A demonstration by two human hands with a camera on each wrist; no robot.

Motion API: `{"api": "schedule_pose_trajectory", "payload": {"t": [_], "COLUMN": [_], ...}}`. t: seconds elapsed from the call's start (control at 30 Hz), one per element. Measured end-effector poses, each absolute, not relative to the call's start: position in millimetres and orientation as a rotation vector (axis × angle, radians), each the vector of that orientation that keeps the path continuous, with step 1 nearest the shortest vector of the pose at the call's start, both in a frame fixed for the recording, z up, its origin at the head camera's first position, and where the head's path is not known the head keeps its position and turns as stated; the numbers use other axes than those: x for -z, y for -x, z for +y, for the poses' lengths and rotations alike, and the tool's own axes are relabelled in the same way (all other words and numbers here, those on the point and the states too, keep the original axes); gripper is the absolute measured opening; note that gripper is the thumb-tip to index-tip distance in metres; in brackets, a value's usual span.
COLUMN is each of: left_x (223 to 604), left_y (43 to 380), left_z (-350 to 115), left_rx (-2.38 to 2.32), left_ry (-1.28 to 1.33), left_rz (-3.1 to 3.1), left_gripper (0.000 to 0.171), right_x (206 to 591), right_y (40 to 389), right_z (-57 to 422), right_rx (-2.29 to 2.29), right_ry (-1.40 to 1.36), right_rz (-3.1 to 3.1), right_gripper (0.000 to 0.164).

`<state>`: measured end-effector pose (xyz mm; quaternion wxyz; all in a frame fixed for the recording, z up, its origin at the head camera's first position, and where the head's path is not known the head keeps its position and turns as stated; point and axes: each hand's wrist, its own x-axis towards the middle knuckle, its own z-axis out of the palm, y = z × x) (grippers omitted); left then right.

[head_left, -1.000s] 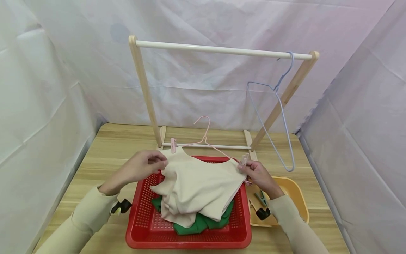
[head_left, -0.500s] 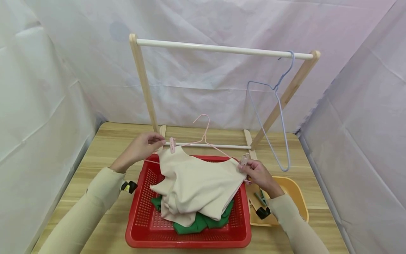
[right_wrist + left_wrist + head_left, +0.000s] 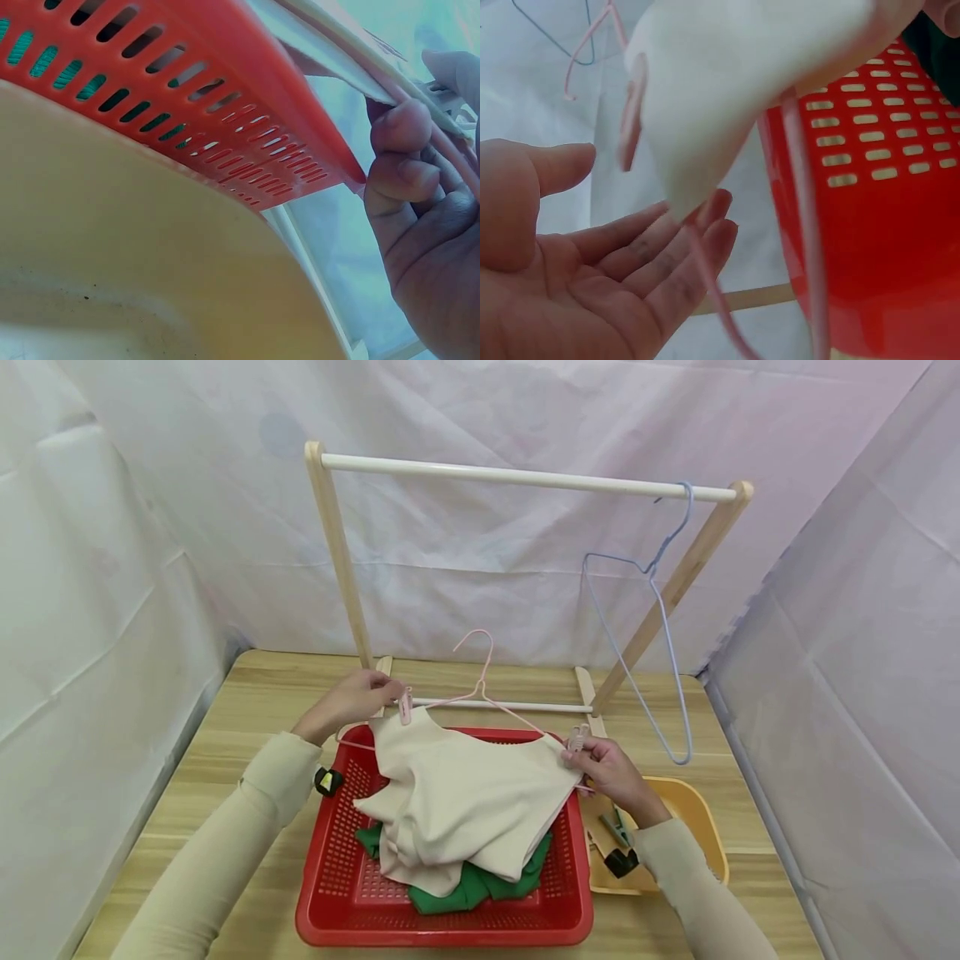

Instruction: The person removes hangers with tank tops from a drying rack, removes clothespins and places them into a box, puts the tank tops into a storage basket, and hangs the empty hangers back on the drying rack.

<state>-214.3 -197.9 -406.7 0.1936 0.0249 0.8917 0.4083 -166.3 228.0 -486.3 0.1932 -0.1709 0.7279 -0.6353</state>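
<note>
A cream sleeveless top [image 3: 472,785] lies on a pink wire hanger [image 3: 482,683] above a red basket [image 3: 442,935]. At its left shoulder sits a pink clothespin [image 3: 406,707], with my left hand [image 3: 352,702] right beside it. In the left wrist view, the thumb and fingers [image 3: 679,289] are spread apart, the fingertips behind the cloth's corner and hanger end, the thumb off the clothespin [image 3: 632,120]. My right hand [image 3: 611,774] pinches the right shoulder with the hanger inside, next to a second clothespin [image 3: 577,737]. Green cloth [image 3: 468,893] lies beneath in the basket.
Behind the basket stands a rack with wooden posts and a white rail [image 3: 487,473]. A blue wire hanger [image 3: 673,668] hangs at its right end. A yellow tray [image 3: 701,822] with a green clothespin [image 3: 617,828] sits right of the basket, partly under my right arm.
My left hand has moved up and right, from the top's left side to the clothespin at its left shoulder. The right hand keeps its hold in the same place.
</note>
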Motion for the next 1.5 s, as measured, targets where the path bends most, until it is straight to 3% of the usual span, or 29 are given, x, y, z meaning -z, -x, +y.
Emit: {"api": "schedule_pose_trajectory", "payload": {"t": [0.63, 1.17, 1.5], "left_x": [413.7, 413.6, 417.3], "left_y": [214.5, 214.3, 212.9], "left_z": [-192.6, -194.3, -197.4], "left_rx": [-1.274, -1.509, -1.574], "left_ry": [-0.021, -0.098, -0.134], "left_rz": [2.432, 2.372, 2.326], "left_gripper": [0.050, 0.052, 0.043], "right_x": [490.6, 488.8, 487.2], "right_y": [167.9, 167.3, 167.0], "right_z": [231.1, 229.8, 229.1], "right_rx": [1.782, 1.807, 1.805], "right_ry": [0.563, 0.497, 0.490], "right_rz": [2.046, 2.014, 2.016], "right_gripper": [0.018, 0.024, 0.026]}}
